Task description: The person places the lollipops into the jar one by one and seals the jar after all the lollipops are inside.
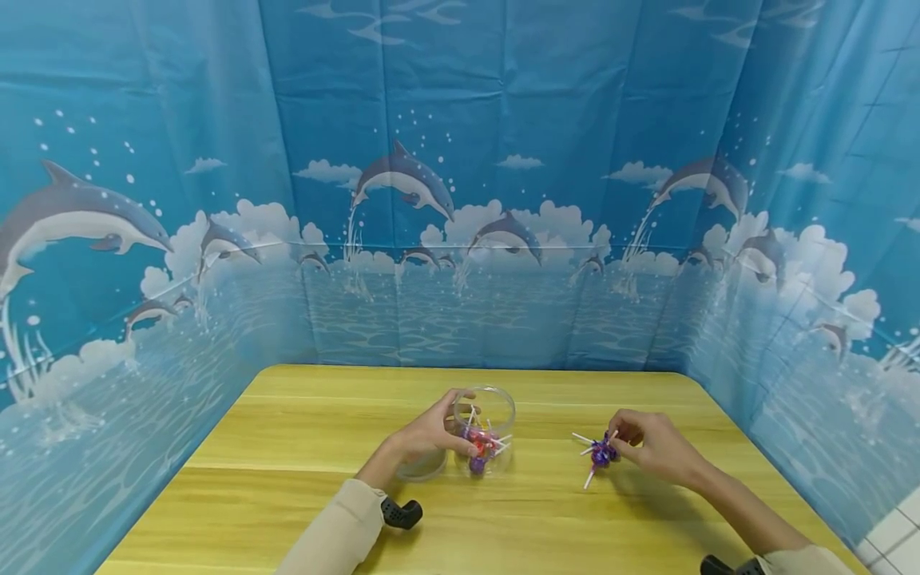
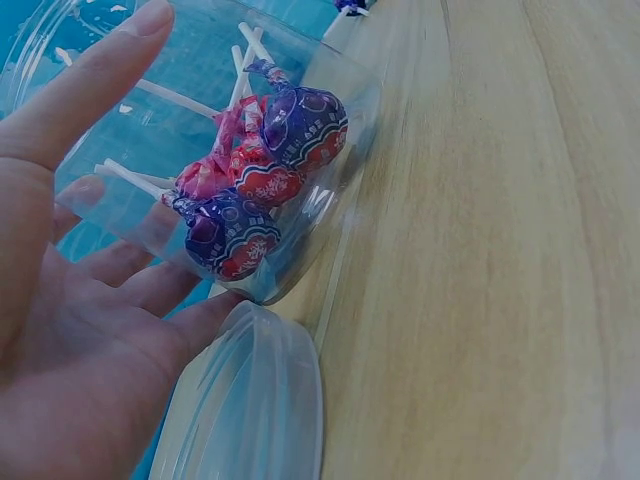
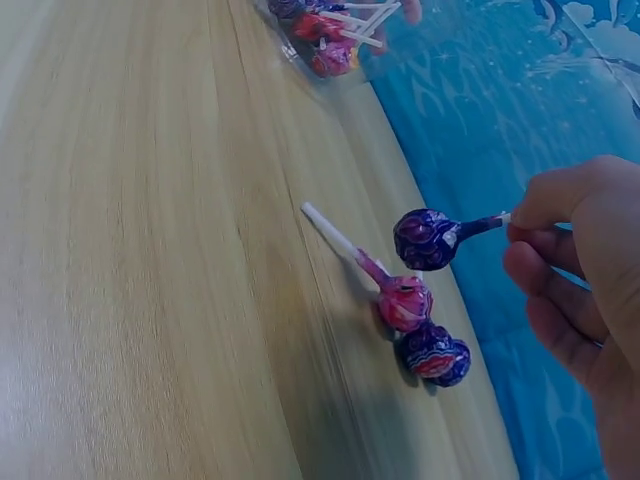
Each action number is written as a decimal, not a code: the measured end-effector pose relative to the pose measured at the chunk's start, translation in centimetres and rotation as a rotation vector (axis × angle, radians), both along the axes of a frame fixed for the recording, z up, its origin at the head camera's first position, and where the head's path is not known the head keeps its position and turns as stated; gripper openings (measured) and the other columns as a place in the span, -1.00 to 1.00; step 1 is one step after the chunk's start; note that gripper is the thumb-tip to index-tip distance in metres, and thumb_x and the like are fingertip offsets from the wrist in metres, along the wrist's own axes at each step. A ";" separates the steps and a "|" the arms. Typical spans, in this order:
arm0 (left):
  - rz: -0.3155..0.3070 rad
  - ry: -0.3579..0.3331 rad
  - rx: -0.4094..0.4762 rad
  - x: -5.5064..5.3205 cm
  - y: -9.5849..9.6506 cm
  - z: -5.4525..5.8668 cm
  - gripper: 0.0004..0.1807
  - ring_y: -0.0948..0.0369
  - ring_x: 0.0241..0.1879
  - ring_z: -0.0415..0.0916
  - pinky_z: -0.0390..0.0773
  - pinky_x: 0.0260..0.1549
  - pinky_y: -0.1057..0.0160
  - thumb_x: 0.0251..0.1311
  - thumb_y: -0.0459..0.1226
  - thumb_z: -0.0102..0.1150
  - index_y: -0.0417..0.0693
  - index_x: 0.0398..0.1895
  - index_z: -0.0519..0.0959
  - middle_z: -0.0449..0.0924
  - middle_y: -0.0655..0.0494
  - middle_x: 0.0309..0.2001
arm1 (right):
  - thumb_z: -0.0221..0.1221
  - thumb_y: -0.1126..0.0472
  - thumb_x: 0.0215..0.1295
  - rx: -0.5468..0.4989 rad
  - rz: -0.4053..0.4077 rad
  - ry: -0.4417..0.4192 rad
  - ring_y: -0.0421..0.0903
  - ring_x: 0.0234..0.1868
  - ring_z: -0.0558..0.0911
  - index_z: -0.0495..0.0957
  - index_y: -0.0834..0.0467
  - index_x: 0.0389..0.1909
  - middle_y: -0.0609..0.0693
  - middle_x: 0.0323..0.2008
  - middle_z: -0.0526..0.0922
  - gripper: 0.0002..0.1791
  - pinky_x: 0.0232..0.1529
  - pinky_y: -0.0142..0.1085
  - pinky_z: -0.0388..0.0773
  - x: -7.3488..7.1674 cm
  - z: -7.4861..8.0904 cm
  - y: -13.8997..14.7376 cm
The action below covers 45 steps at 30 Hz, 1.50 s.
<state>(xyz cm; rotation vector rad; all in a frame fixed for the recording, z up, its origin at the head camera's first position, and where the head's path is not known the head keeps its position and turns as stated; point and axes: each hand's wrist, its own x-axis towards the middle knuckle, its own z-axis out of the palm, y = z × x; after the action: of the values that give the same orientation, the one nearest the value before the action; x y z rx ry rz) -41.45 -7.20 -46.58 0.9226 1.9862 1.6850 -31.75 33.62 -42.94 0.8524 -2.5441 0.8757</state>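
Note:
My left hand (image 1: 431, 435) grips a clear round plastic jar (image 1: 505, 423), thumb on the near side and fingers behind. Inside it lie several lollipops (image 2: 305, 130) in purple, red and pink wrappers, white sticks pointing up and sideways. Right of the jar, my right hand (image 1: 657, 447) pinches the stick of a purple-wrapped lollipop (image 3: 425, 240) between thumb and forefinger. Close by on the table, a pink-wrapped lollipop (image 3: 405, 303) touches another purple one (image 3: 435, 357). The jar's mouth is uncovered.
A clear lid (image 2: 265, 400) lies on the table beside the jar, partly behind my left hand in the head view. The wooden table (image 1: 287, 423) is bordered by a blue dolphin-print curtain (image 1: 431, 319) at the back and both sides.

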 end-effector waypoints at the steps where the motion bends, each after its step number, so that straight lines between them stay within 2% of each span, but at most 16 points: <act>1: -0.002 0.001 0.003 0.0 0.0 0.0 -0.10 -0.07 0.34 0.39 0.53 0.15 0.00 0.23 -0.41 0.43 0.10 0.56 0.17 0.21 -0.33 0.45 | 0.30 0.43 0.35 -0.026 0.000 -0.021 -0.21 -0.40 0.68 0.60 0.11 -0.28 -0.10 -0.39 0.70 -0.85 -0.42 -0.31 0.61 0.0 0.1 0.0; 6: 0.000 0.007 0.003 0.0 0.2 0.3 -0.09 -0.11 0.36 0.36 0.50 0.19 -0.02 0.22 -0.40 0.44 0.12 0.56 0.17 0.23 -0.30 0.44 | 0.29 0.39 0.38 -0.131 -0.033 -0.112 -0.03 -0.31 0.75 0.60 0.14 -0.28 -0.02 -0.32 0.72 -0.90 -0.40 -0.28 0.64 0.0 0.6 -0.4; 13: 0.016 0.014 -0.017 0.2 0.3 0.6 -0.08 -0.16 0.39 0.31 0.47 0.22 -0.05 0.22 -0.40 0.45 0.14 0.56 0.17 0.27 -0.22 0.43 | 0.30 0.31 0.40 -0.154 -0.102 -0.186 -0.09 -0.24 0.75 0.60 0.13 -0.27 0.04 -0.26 0.72 -0.94 -0.29 -0.26 0.66 -0.3 1.1 -1.0; 16: 0.011 0.007 -0.012 0.2 0.3 0.5 -0.08 -0.17 0.40 0.30 0.46 0.23 -0.05 0.22 -0.40 0.45 0.13 0.56 0.17 0.25 -0.27 0.44 | 0.29 0.30 0.41 -0.175 -0.098 -0.213 -0.01 -0.22 0.76 0.59 0.13 -0.26 0.09 -0.25 0.72 -0.94 -0.30 -0.24 0.66 -0.5 1.3 -1.5; 20: 0.007 0.006 -0.016 0.1 0.3 0.4 -0.08 -0.17 0.41 0.30 0.45 0.24 -0.06 0.22 -0.40 0.45 0.13 0.56 0.16 0.23 -0.31 0.44 | 0.27 0.32 0.42 -0.185 -0.078 -0.209 0.03 -0.21 0.76 0.59 0.14 -0.26 0.02 -0.26 0.72 -0.94 -0.29 -0.24 0.66 -0.8 1.8 -2.2; 23: 0.010 0.013 -0.028 0.1 0.3 0.4 -0.08 -0.13 0.40 0.31 0.44 0.25 -0.06 0.22 -0.39 0.46 0.14 0.56 0.16 0.24 -0.28 0.44 | 0.27 0.32 0.42 -0.192 -0.075 -0.209 -0.06 -0.22 0.76 0.60 0.14 -0.25 -0.05 -0.28 0.71 -0.95 -0.28 -0.24 0.66 -1.1 2.2 -2.8; 27: 0.007 0.014 -0.033 0.1 0.3 0.4 -0.08 -0.11 0.40 0.32 0.42 0.27 -0.06 0.22 -0.39 0.46 0.13 0.56 0.16 0.24 -0.28 0.44 | 0.29 0.29 0.42 -0.216 -0.067 -0.219 -0.15 -0.25 0.74 0.60 0.17 -0.22 -0.06 -0.29 0.73 -0.95 -0.28 -0.24 0.65 -1.4 2.7 -3.7; 32: 0.001 0.012 -0.038 0.3 0.2 0.6 -0.08 -0.10 0.41 0.30 0.39 0.29 -0.09 0.22 -0.38 0.46 0.14 0.56 0.15 0.24 -0.25 0.44 | 0.29 0.25 0.45 -0.259 -0.067 -0.212 -0.11 -0.21 0.75 0.60 0.22 -0.17 -0.04 -0.25 0.72 -0.89 -0.18 -0.23 0.65 -1.8 3.5 -4.9; 39: 0.005 0.040 -0.053 0.4 0.1 0.4 -0.08 -0.08 0.42 0.28 0.30 0.35 -0.14 0.23 -0.36 0.45 0.13 0.57 0.15 0.26 -0.22 0.44 | 0.28 0.24 0.47 -0.340 -0.013 -0.173 -0.10 -0.23 0.75 0.61 0.22 -0.17 -0.01 -0.27 0.74 -0.89 -0.12 -0.21 0.66 -2.9 5.1 -7.8; 45: 0.012 0.070 -0.040 0.3 0.2 0.3 -0.02 -0.07 0.43 0.25 0.23 0.39 -0.15 0.20 -0.35 0.47 0.08 0.61 0.10 0.20 -0.23 0.49 | 0.27 0.23 0.48 -0.338 0.038 -0.173 -0.08 -0.20 0.75 0.61 0.20 -0.17 -0.01 -0.26 0.74 -0.90 -0.13 -0.17 0.66 -4.0 5.5 -10.8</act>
<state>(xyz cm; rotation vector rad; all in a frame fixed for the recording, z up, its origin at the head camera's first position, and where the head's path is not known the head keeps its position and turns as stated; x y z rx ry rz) -41.16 -7.02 -46.31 0.9696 2.0664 1.6346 -35.79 22.81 -37.47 0.7474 -2.4211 1.3961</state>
